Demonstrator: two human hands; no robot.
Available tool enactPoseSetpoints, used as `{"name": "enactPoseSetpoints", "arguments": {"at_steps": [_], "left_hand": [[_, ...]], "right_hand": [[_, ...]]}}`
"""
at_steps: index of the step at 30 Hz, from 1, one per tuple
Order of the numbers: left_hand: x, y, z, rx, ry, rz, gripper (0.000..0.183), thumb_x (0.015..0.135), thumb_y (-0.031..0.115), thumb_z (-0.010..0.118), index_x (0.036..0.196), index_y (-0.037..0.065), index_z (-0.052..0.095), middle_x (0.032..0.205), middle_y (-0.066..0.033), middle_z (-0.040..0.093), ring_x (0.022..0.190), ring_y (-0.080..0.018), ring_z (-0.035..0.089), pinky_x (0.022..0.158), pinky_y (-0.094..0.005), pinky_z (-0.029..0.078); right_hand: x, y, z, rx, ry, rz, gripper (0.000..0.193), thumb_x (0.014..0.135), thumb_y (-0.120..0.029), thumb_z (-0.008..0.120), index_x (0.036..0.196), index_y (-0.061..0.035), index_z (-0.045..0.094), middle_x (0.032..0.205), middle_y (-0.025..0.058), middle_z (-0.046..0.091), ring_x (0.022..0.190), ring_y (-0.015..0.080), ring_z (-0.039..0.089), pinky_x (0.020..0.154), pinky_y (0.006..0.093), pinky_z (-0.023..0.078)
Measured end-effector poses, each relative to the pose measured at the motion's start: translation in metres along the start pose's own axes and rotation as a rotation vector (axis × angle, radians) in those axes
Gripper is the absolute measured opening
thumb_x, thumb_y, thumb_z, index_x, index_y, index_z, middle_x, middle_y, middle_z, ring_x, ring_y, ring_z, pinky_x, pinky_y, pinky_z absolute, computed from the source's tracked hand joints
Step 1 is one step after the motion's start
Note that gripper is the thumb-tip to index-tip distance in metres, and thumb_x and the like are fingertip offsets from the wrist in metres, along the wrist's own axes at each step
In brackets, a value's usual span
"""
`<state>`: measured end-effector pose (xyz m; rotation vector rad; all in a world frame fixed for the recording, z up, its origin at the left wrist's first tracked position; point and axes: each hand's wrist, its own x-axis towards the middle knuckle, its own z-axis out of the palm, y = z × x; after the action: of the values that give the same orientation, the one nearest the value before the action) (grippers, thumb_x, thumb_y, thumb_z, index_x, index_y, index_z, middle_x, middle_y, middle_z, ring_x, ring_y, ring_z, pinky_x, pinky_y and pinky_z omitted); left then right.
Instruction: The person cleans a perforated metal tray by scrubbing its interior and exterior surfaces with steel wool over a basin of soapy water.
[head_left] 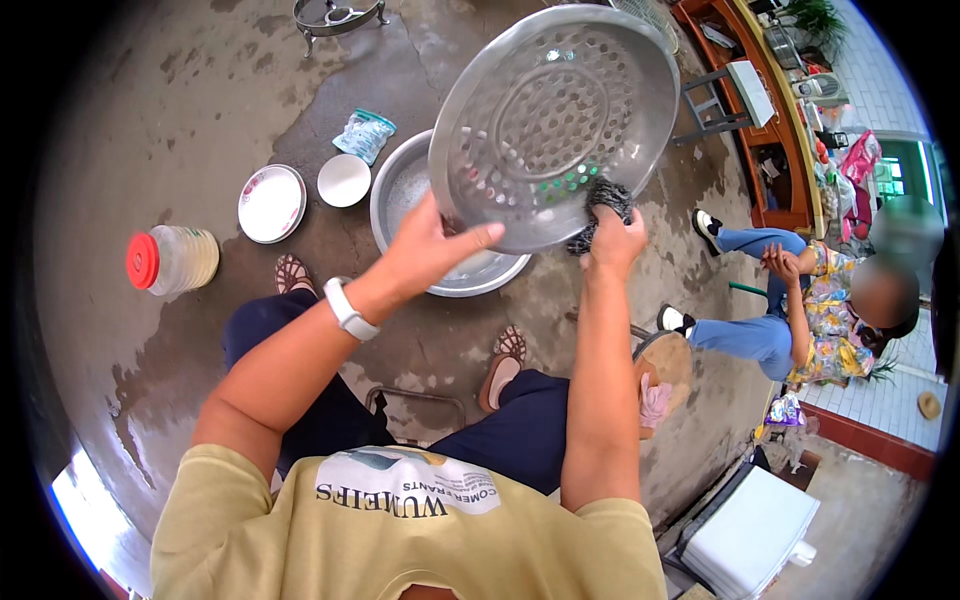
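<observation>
My left hand (435,250) grips the lower left rim of a large metal steamer tray (560,110) with many round holes, thumb over the inside. The tray is tilted up in front of me. In my right hand (615,238) is a dark steel-wool scrubber (608,198), pressed against the tray's lower right rim. Under the tray a wide metal basin (400,165) stands on the wet floor, partly hidden. Left of it are a white bowl (344,180), a stack of plates (272,204) and a clear bag with blue print (363,135).
At the left lies a clear plastic jar (185,259) with a red lid. A metal stand (338,16) is at the far side. To the right are a seated person (800,300), a round stool (664,365), a wooden cabinet (755,120) and a white box (745,530).
</observation>
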<state>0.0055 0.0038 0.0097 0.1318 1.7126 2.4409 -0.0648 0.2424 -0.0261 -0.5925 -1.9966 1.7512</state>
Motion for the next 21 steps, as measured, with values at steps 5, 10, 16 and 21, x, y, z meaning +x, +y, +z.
{"name": "enactPoseSetpoints", "arguments": {"at_steps": [5,10,16,21], "left_hand": [[-0.003,-0.026,0.008,-0.159,0.094,-0.186,0.047,0.085,0.003,0.06,0.126,0.001,0.037,0.122,-0.0078,0.049,0.115,-0.0167,0.046,0.085,-0.03,0.049],[-0.004,-0.019,0.009,-0.356,0.233,-0.093,0.045,0.087,-0.005,0.049,0.129,0.008,0.036,0.129,-0.0056,0.042,0.112,-0.0206,0.049,0.093,-0.0384,0.05],[-0.004,-0.033,-0.009,0.041,0.283,-0.024,0.047,0.082,-0.01,0.045,0.127,0.001,0.035,0.129,-0.0085,0.042,0.112,-0.0196,0.048,0.088,-0.0344,0.051],[-0.012,-0.015,0.003,-0.321,0.273,0.023,0.043,0.082,-0.01,0.044,0.123,-0.001,0.041,0.125,-0.009,0.045,0.109,-0.0175,0.049,0.082,-0.0301,0.051]], "right_hand": [[-0.043,-0.028,0.042,0.325,-0.137,0.331,0.038,0.066,0.009,0.06,0.103,0.0071,0.054,0.09,0.0098,0.061,0.077,0.0185,0.06,0.072,0.0296,0.049],[-0.066,-0.032,0.051,0.312,-0.214,0.388,0.036,0.065,0.008,0.06,0.101,0.004,0.056,0.09,0.0097,0.062,0.075,0.0182,0.06,0.069,0.0296,0.049],[-0.13,-0.034,0.077,0.42,-0.401,0.684,0.015,0.076,-0.003,0.061,0.09,0.0018,0.059,0.079,0.0076,0.062,0.064,0.0169,0.059,0.057,0.0292,0.047],[-0.074,-0.011,0.058,0.356,-0.366,0.727,0.019,0.073,-0.001,0.063,0.091,0.0056,0.06,0.082,0.0133,0.063,0.066,0.024,0.063,0.051,0.0363,0.052]]}}
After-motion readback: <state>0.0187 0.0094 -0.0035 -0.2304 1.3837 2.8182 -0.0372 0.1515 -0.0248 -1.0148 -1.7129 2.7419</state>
